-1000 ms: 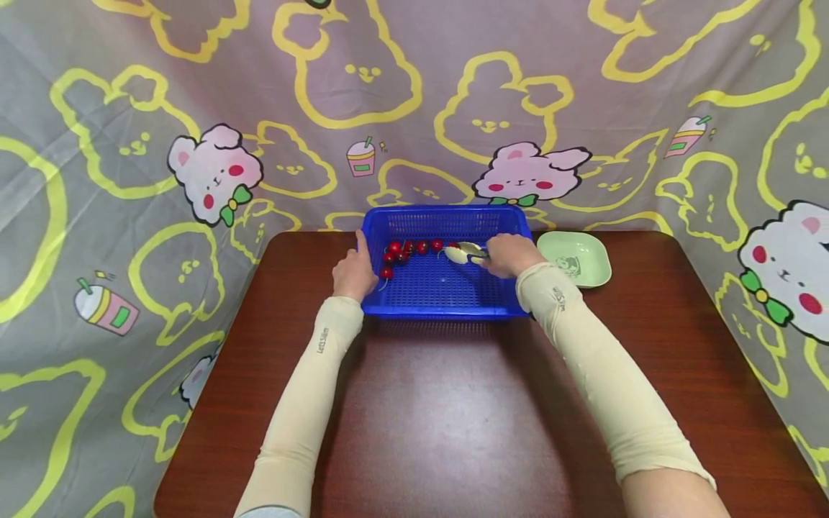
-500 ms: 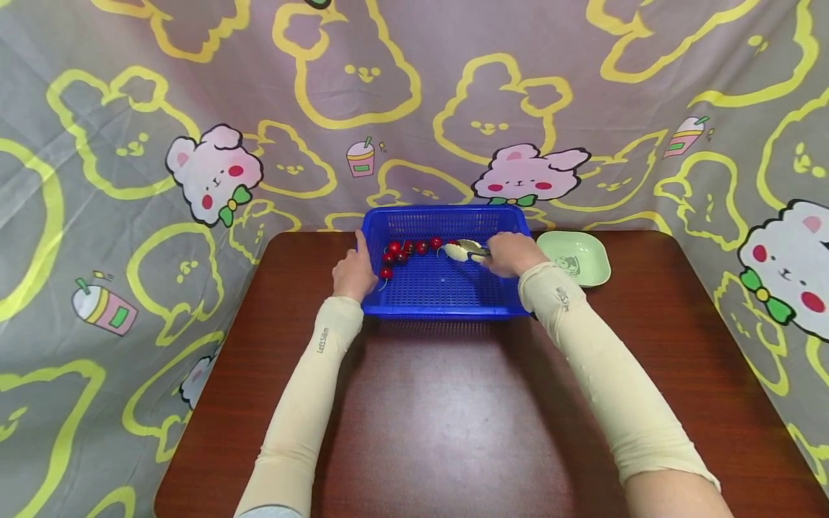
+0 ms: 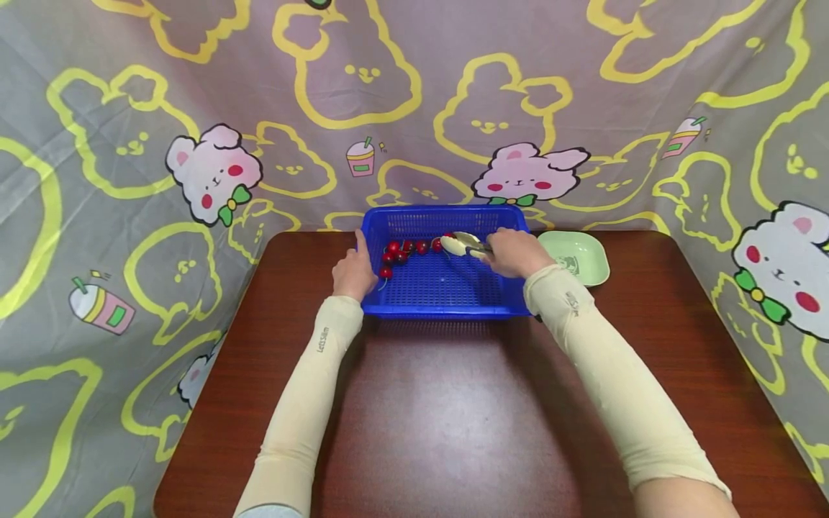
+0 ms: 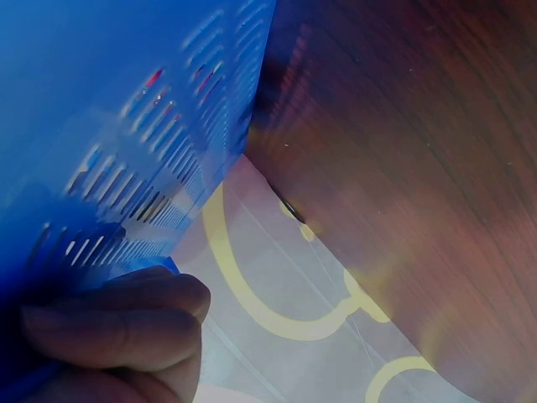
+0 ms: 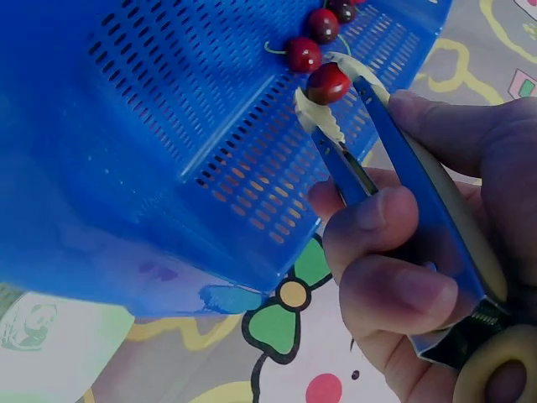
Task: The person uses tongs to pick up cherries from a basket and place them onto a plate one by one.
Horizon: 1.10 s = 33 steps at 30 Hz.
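A: Report the state of the right hand (image 3: 512, 252).

B: Fingers and thumb are curled round a pair of tongs (image 5: 419, 185). The arms of the tongs run forward from the palm; a yellowish loop shows at their rear end.

A: Condition at the tips?

B: The two cream tips stand apart, with one red cherry (image 5: 328, 83) between them. Whether both tips press firmly on it, I cannot tell.

A: Position of the other fruit?

B: The loose cherries (image 3: 423, 247) lie inside the blue basket (image 3: 447, 311), trailing from just beside the tips toward the left hand (image 3: 354, 275). The one nearest the tips shows a pale green stem. Another stem shows on the cherry closest to the left hand.

A: And the left hand itself?

B: It grips the basket's end wall on the side opposite the tongs. The left wrist view shows bent fingers at the slotted wall.

A: Anything beside the right grip?

B: A pale green dish (image 3: 589, 262) stands outside the basket, to the right of that hand, on the brown table (image 3: 453, 403). The edge of the right sleeve (image 3: 622, 381) overlaps its near corner. A printed figure marks its bottom. Beyond both hands hangs a patterned cloth (image 3: 414, 72).
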Each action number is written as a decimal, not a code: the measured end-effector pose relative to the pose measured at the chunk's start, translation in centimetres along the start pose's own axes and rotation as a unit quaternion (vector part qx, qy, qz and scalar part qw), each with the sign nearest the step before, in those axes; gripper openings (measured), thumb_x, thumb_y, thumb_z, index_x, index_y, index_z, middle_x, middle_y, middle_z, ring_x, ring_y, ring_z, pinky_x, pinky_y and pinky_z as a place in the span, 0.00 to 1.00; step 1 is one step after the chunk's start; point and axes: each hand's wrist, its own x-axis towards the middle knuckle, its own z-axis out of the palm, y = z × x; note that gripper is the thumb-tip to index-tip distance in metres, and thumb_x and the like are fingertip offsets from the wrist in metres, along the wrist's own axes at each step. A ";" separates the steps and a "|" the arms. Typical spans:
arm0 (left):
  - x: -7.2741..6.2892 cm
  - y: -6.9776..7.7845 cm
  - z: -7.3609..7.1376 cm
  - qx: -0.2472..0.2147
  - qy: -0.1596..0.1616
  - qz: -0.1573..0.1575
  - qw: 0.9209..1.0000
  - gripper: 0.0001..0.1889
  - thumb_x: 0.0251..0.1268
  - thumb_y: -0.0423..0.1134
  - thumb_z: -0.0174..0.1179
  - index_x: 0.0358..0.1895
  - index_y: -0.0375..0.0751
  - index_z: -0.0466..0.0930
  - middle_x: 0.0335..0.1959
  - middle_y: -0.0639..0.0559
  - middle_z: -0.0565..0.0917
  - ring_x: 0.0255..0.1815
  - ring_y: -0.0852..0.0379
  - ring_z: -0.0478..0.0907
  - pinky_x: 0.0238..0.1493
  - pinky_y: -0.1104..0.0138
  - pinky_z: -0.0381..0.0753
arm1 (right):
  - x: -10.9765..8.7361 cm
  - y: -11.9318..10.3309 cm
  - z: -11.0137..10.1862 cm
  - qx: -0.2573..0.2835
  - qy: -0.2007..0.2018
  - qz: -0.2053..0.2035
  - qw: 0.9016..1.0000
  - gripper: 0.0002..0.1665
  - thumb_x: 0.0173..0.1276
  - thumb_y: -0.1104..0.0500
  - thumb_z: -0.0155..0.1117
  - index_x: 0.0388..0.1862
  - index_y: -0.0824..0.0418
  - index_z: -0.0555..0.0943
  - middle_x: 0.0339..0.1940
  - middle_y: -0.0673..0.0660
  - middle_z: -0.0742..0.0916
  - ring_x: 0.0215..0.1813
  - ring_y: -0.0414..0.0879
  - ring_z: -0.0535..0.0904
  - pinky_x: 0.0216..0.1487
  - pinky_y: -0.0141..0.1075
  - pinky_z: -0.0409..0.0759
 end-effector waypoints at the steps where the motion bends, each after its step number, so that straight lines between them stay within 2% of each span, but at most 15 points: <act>1: 0.0 0.0 0.0 0.001 0.001 0.000 1.000 0.55 0.65 0.39 0.68 0.85 0.40 0.37 0.63 0.30 0.78 0.45 0.33 0.85 0.50 0.43 0.84 | -0.2 0.0 0.0 0.001 0.004 -0.002 1.000 0.18 0.77 0.49 0.60 0.44 0.64 0.81 0.46 0.66 0.85 0.50 0.64 0.82 0.54 0.59 0.80; 5: 0.0 0.0 0.1 0.003 0.003 0.001 1.000 0.54 0.65 0.39 0.68 0.85 0.40 0.38 0.62 0.31 0.78 0.44 0.33 0.85 0.49 0.44 0.84 | -0.9 0.1 -0.2 0.009 0.021 -0.009 1.000 0.19 0.77 0.49 0.60 0.45 0.66 0.81 0.45 0.67 0.84 0.49 0.65 0.82 0.51 0.60 0.80; 10: 0.0 0.0 0.0 0.004 0.001 0.002 1.000 0.54 0.65 0.38 0.67 0.85 0.39 0.37 0.63 0.30 0.78 0.44 0.33 0.84 0.50 0.43 0.84 | -1.6 0.3 -0.3 0.017 0.039 -0.012 0.999 0.19 0.78 0.49 0.61 0.44 0.67 0.81 0.41 0.65 0.82 0.43 0.61 0.80 0.46 0.57 0.78; 15: 0.0 0.0 -0.1 0.002 0.000 0.003 1.000 0.55 0.65 0.38 0.67 0.85 0.39 0.36 0.63 0.30 0.78 0.44 0.32 0.84 0.50 0.43 0.84 | -2.3 0.5 -0.3 0.014 0.061 -0.014 0.998 0.20 0.78 0.49 0.61 0.47 0.68 0.81 0.40 0.64 0.81 0.40 0.60 0.78 0.43 0.56 0.78; 23: 0.0 0.0 0.0 0.004 0.000 0.001 1.000 0.54 0.65 0.39 0.67 0.85 0.39 0.36 0.62 0.30 0.78 0.43 0.34 0.84 0.48 0.44 0.85 | -3.6 0.9 -0.5 0.017 0.097 -0.022 0.995 0.24 0.78 0.50 0.60 0.56 0.70 0.81 0.41 0.66 0.82 0.38 0.61 0.80 0.42 0.57 0.80; 33: 0.0 0.1 0.1 0.006 0.003 -0.001 1.000 0.54 0.65 0.39 0.68 0.85 0.39 0.38 0.62 0.30 0.78 0.44 0.33 0.84 0.48 0.43 0.85 | -5.0 1.6 -0.5 0.028 0.118 -0.010 0.993 0.24 0.77 0.51 0.62 0.58 0.69 0.81 0.42 0.64 0.82 0.38 0.59 0.80 0.43 0.56 0.80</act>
